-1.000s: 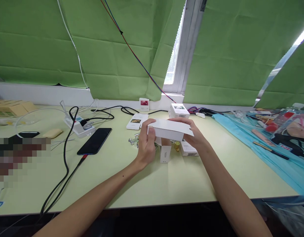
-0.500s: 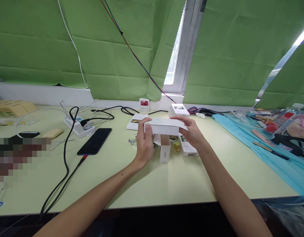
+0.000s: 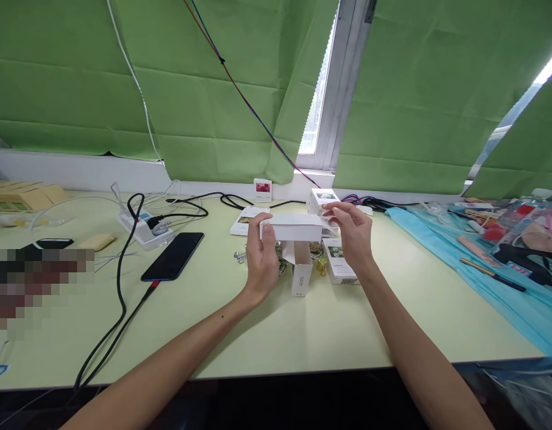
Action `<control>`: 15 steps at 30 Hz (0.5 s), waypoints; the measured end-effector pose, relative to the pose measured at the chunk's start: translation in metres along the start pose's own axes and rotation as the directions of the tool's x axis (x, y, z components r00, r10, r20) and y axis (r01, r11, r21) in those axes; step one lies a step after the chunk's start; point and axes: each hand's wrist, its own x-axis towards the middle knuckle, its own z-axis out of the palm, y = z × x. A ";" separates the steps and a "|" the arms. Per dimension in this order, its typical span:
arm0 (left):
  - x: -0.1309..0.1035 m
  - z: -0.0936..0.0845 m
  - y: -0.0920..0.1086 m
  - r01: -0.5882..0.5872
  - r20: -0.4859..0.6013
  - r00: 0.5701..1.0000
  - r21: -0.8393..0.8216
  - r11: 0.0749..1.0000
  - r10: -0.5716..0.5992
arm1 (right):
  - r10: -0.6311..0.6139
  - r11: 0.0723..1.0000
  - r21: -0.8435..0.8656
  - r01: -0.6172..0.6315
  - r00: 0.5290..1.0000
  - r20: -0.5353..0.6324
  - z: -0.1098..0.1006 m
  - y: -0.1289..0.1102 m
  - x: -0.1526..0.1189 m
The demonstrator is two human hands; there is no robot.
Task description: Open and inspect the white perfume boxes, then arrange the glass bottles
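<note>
My left hand (image 3: 263,254) is closed around the left end of a small white carton box (image 3: 296,228), held level above the table. At its right end an end flap stands out, and my right hand (image 3: 353,233) has its bent fingertips pinched at that flap; the exact contact is partly hidden. Below the held box, an open white box (image 3: 301,278) stands on the table with a flap folded out. Beside it are small gold-coloured metal pieces (image 3: 321,266), silver metal pieces (image 3: 240,257) and a white box with a plant picture (image 3: 341,263).
A phone (image 3: 172,257) on a cable and a white power strip (image 3: 144,230) lie to the left. Behind are another white box (image 3: 323,196), a flat white packet (image 3: 245,221) and black cables (image 3: 229,200). A blue sheet (image 3: 464,280) with a pen (image 3: 491,275) covers the right side.
My right hand has shifted up and a little right, from gripping the right end of the held box to its end flap. My left hand keeps its hold, nearly still.
</note>
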 end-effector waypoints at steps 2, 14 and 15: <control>0.000 -0.001 -0.001 -0.001 0.003 1.000 0.016 1.000 0.001 | -0.110 0.992 -0.065 0.108 0.994 -0.014 0.002 -0.003 -0.005; 0.002 -0.002 -0.002 -0.015 -0.012 1.000 -0.005 1.000 0.015 | -0.426 0.785 -0.303 0.541 0.825 0.371 0.015 -0.018 -0.021; 0.002 -0.002 -0.002 -0.009 -0.011 1.000 -0.007 1.000 0.009 | -0.434 0.773 -0.312 0.552 0.820 0.374 0.016 -0.018 -0.021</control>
